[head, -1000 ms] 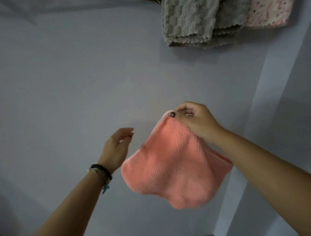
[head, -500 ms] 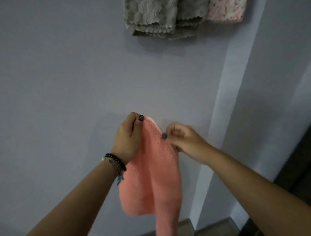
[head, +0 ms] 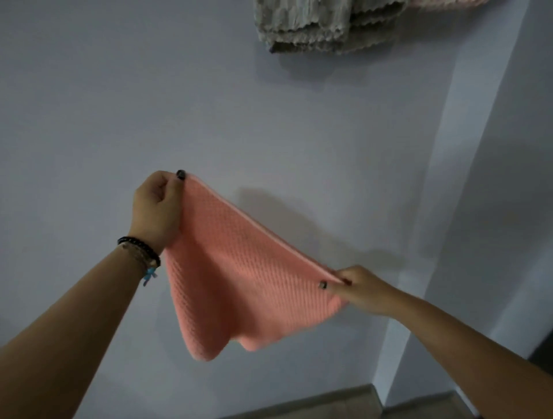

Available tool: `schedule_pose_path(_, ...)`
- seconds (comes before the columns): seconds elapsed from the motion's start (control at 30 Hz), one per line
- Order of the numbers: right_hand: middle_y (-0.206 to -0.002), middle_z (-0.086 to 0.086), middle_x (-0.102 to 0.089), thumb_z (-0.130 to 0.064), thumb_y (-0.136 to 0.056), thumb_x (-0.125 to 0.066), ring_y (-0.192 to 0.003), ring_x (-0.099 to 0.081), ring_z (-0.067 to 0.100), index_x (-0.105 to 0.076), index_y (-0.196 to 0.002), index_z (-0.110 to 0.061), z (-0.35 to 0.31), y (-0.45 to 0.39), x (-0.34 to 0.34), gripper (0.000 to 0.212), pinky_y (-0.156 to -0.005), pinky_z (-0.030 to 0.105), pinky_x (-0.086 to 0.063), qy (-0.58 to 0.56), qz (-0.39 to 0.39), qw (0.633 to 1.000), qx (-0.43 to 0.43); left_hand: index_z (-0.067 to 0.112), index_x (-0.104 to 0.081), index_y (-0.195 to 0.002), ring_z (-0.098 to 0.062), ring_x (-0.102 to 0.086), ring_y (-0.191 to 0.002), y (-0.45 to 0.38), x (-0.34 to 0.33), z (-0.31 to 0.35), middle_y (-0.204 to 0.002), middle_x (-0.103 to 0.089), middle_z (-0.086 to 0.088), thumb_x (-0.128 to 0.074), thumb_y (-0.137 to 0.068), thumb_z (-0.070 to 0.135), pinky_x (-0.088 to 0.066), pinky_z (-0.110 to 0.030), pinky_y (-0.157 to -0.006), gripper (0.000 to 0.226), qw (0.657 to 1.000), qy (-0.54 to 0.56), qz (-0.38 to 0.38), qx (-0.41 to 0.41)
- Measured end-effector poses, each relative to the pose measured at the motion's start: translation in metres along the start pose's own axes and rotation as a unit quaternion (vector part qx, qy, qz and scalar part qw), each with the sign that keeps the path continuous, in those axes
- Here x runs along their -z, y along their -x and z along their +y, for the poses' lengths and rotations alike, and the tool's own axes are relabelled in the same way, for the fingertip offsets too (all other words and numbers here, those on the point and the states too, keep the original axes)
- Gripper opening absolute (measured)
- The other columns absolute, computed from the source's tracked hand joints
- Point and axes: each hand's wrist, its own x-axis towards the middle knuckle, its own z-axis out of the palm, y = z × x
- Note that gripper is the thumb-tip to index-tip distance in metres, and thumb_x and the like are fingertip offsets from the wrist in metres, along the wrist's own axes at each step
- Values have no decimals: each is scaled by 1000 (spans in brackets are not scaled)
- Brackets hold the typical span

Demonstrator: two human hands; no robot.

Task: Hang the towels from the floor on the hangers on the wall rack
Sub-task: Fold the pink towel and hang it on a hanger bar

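A salmon-pink towel (head: 239, 278) with a ribbed weave is held out in the air in front of a pale grey-blue wall (head: 149, 89), stretched along its top edge between both hands. The left hand (head: 155, 209) is the higher one, at the left of the scene; its fingers are curled into a loose fist and the thumb, with a dark-painted nail, pinches one top corner of the cloth. A dark beaded bracelet (head: 139, 249) sits on that wrist, with a small blue charm hanging just below it. The right hand (head: 359, 288) is lower and to the right, pinching the other top corner between thumb and fingertips, its remaining fingers tucked behind the fabric. The top edge runs taut and slanted downward from left to right, while the rest of the towel sags below in two soft lobes, clear of the wall and of the floor. Up at the far top of the scene a grey towel (head: 317, 27) with scalloped edges hangs folded against the wall, and just right of it shows a sliver of what seems to be a pale pink towel (head: 443, 2), mostly cut off by the frame. A wall corner (head: 443, 209) rises at the right, and a strip of brownish floor (head: 329, 402) shows at the bottom.
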Motion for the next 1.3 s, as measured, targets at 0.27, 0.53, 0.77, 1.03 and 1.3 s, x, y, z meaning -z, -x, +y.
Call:
schedule_pose_path(0.27, -70, 13, -66, -16, -82, -73, -65, -65, 13, -70, -77, 6, -39, -37, 64, 23, -61, 23, -57, -179, 155, 970, 56, 17, -63, -82, -2, -52, -66, 21, 46, -56, -74, -60, 9, -68, -88, 33, -42, -23, -63, 17, 996, -43, 29, 73)
schedule_pose_path(0.53, -63, 1, -61, -8, -80, -62, -54, -58, 14, -64, -84, -13, -59, -60, 43, 7, -48, 19, -46, 27, 297, 955, 13, 10, -54, -82, -19, -50, -68, 45, 19, -56, -71, -55, 0, -54, -95, 34, -40, -30, -62, 27, 980, -32, 24, 197)
schedule_pose_path(0.77, -56, 7, -56, -3, -80, -50, -42, -53, 16, -65, -75, -8, -94, -45, 36, 17, -42, 21, -44, -61, 147, 985, -63, 7, -62, -87, -21, -52, -69, 52, -10, -30, -77, -56, -4, -60, -92, 36, -41, -31, -63, 30, 932, 100, -62, 343)
schedule_pose_path(1.03, -86, 2, -76, 2, -90, -59, -80, -72, 13, -68, -98, -12, -134, -7, 45, 19, -66, 20, -54, -54, -88, 989, 108, 8, -59, -78, -20, -58, -72, 68, -25, 12, -79, -61, -8, -55, -96, 16, -51, -31, -67, 20, 883, 275, -211, 317)
schedule_pose_path(1.3, -80, -11, -75, -1, -87, -63, -74, -66, -5, -71, -89, -17, -159, 9, 46, 18, -72, 7, -45, 30, -36, 977, 210, 7, -62, -76, -15, -63, -67, 69, -29, 33, -76, -66, -7, -67, -80, 21, -55, -25, -64, 15, 870, 326, -249, 275)
